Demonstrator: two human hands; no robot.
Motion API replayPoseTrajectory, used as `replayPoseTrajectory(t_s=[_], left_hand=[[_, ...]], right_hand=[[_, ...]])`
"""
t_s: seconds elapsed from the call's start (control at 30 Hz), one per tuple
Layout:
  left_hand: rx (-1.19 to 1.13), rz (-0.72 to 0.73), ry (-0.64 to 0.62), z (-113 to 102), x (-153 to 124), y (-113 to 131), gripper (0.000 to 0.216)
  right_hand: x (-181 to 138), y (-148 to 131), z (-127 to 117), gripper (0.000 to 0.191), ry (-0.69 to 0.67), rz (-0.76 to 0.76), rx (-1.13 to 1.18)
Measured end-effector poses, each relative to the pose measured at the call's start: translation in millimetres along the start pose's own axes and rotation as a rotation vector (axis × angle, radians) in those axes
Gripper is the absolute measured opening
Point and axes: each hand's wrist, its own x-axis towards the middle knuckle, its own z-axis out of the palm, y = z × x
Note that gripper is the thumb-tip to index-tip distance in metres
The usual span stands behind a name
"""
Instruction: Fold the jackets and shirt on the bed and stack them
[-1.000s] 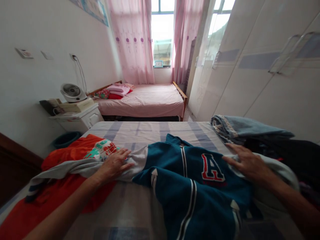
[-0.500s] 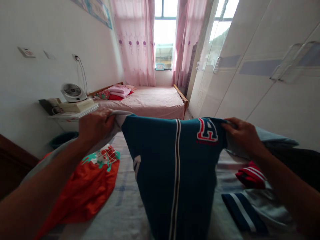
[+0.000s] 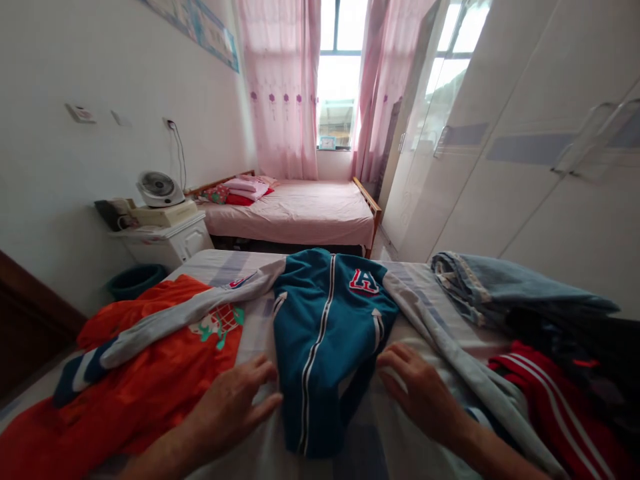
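A teal zip-up jacket [image 3: 310,333] with grey sleeves and a letter A patch lies front up on the bed sheet [image 3: 260,327], its lower part narrowed and rumpled. Its left-hand sleeve stretches across an orange garment [image 3: 165,360]; the other sleeve runs down to the right. My left hand [image 3: 240,400] is beside the jacket's lower left edge, fingers apart and holding nothing. On the opposite side, near the pocket, my right hand [image 3: 413,387] has its fingers spread and grips nothing. Whether either hand's fingertips touch the cloth is hard to tell.
Folded jeans [image 3: 510,287], a red striped garment [image 3: 550,400] and dark clothing [image 3: 585,360] lie on the right. Beyond stands a pink-covered bed [image 3: 310,210]. A fan [image 3: 160,189] rests on a white cabinet [image 3: 175,243], with a dark bin [image 3: 135,281] below. Wardrobes [image 3: 500,187] line the right.
The jacket was held up by its shoulders in both hands; now it lies on the bed with sleeves spread out. Both hands have let go and moved down toward its lower sides.
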Motion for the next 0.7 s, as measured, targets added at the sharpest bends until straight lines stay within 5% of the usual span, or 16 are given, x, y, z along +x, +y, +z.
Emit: replayPoseTrajectory(t_s=[0.13,0.2,0.3,0.4,0.5,0.7], left_hand=[[-0.016,0.027,-0.068,15,-21,7,0.045],[0.007,-0.018,-0.017,24,-15,14,0.039],[-0.042,-0.046,0.078,36,-2,29,0.038],[-0.156,0.023,0.253,39,9,41,0.057],[-0.265,-0.001,0.383,32,21,45,0.032],[-0.724,-0.068,0.55,8,54,46,0.02]], right_hand=[[-14,-33,17,0.033,-0.199,-0.121,0.032],[-7,-47,29,0.05,-0.23,-0.13,0.061],[11,-64,43,0.058,-0.136,-0.03,0.175],[33,-75,41,0.035,0.002,0.031,0.379],[49,-75,34,0.017,0.067,0.011,0.498],[65,-54,37,0.039,0.126,0.042,0.31]])
